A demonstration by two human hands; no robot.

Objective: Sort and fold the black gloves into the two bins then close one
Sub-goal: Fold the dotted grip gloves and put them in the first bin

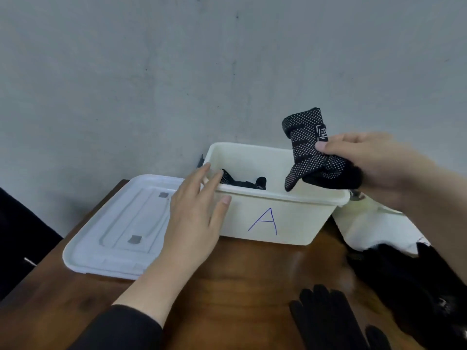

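**Right hand holds a folded dotted glove over bin A**

Your right hand (374, 162) grips a folded black glove with white dots (310, 150), thumb pressed on its front and the fingers curled behind it. You hold the glove in the air above the right end of the white bin marked A (275, 218), one loose glove finger hanging down toward the rim without touching it. A small label shows on the folded part, just above your thumb.

Your left hand (197, 210) lies flat and relaxed against the bin's left front corner, fingers straight. The fingertips reach over the rim while the thumb rests on the front wall; it holds nothing.

Inside the bin, more black gloves (242, 181) lie low against the bottom, at least one of them dotted; how many there are you cannot tell.

Left of the bin, a white lid (118, 228) lies flat on the brown wooden table (240, 274), touching or nearly touching the bin's side behind your left hand. At the right, a second white bin (371, 223) stands just beside bin A, largely hidden by your right forearm. Near the table's front right, plain black gloves (326, 319) lie spread out, and a darker heap of them (404, 281) sits beneath your right arm.
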